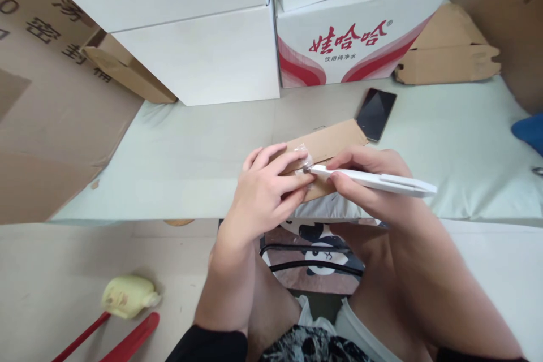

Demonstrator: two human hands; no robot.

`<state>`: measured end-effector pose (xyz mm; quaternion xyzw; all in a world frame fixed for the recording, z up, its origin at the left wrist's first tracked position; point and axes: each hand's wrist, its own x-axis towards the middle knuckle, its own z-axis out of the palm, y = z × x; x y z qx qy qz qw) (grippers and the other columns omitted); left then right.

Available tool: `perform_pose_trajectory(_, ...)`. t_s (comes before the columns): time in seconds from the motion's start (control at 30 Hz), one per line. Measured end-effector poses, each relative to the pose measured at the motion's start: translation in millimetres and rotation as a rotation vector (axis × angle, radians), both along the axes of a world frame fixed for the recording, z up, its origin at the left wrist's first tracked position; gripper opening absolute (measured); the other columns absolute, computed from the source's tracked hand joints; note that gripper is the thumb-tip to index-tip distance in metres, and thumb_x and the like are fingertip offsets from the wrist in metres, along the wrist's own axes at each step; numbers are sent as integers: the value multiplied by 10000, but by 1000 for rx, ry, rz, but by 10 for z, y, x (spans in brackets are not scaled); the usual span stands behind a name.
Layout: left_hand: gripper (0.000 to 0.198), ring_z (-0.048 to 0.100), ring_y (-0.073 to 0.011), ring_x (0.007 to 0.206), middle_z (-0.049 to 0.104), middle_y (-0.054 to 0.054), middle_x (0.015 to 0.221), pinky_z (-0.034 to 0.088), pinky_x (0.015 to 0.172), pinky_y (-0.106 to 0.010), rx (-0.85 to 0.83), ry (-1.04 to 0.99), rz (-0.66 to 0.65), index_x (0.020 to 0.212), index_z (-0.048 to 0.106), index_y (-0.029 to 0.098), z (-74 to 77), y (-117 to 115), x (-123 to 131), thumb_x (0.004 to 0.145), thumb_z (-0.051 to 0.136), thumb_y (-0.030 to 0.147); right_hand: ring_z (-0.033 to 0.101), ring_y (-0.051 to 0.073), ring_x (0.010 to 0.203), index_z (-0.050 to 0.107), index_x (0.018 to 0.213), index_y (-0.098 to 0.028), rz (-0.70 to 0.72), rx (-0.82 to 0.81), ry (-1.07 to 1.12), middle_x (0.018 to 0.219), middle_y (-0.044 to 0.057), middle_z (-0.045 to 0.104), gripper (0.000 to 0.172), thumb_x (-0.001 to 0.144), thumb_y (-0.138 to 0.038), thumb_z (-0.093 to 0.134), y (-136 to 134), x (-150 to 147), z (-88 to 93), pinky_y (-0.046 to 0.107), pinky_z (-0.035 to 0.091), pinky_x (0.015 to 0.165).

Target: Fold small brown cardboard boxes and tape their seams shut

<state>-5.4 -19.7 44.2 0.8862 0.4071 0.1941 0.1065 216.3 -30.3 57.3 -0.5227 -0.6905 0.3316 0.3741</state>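
My right hand (368,181) grips a long white tool (382,181) like a utility knife, its tip pointing left. The tip meets a small brown cardboard box (331,144) lying on the pale green surface (190,158), at a patch of clear tape (302,157) on the box's left end. My left hand (267,192) is curled over that end, with its fingers pressed on the box and the tape right by the tool's tip.
White cartons (203,39) and a carton with red print (356,39) stand behind. A black phone (376,113) lies beside the small box. Brown cardboard (51,113) leans at left, flattened cardboard (449,51) at back right. Red handles (127,339) and a yellow cloth (127,296) lie on the floor.
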Motion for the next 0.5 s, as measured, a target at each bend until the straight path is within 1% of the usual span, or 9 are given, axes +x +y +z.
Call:
perform_pose_trajectory(0.07,271,507,-323,1370,690,-19,1383,404,1108,-552,6,-2,4,1110,801,353,-3,-2,-2,994,556,339,557,118,510,713,770,-214,0,7,-6,594,-10,677,94,794,-272,644,-2,10,-9,249,403,505)
perform_pose_trajectory(0.23,273,513,-322,1365,692,-14,1378,409,1103,-550,18,-13,0,1150,786,365,-19,-1,-2,991,567,331,517,113,483,680,708,-220,-68,97,0,549,-25,631,88,771,-242,622,7,27,-42,258,365,477)
perform_pose_trajectory(0.33,270,516,-320,1364,694,-9,1377,411,1100,-547,23,-19,2,1143,787,365,-24,1,-1,991,567,335,506,115,481,669,687,-225,-71,109,20,541,-28,613,87,761,-235,624,9,28,-57,263,359,472)
perform_pose_trajectory(0.43,269,527,-319,1354,697,-5,1375,418,1092,-542,30,-32,1,1127,793,361,-26,2,-3,996,559,336,508,129,486,635,655,-234,-115,89,125,552,-17,609,93,747,-217,635,12,51,-110,275,358,462)
perform_pose_trajectory(0.5,265,536,-320,1345,701,-8,1367,423,1086,-542,31,-42,2,1115,797,357,-28,2,-5,994,563,331,486,139,448,621,663,-241,-160,58,305,540,-6,602,87,750,-244,624,34,92,-170,285,326,417)
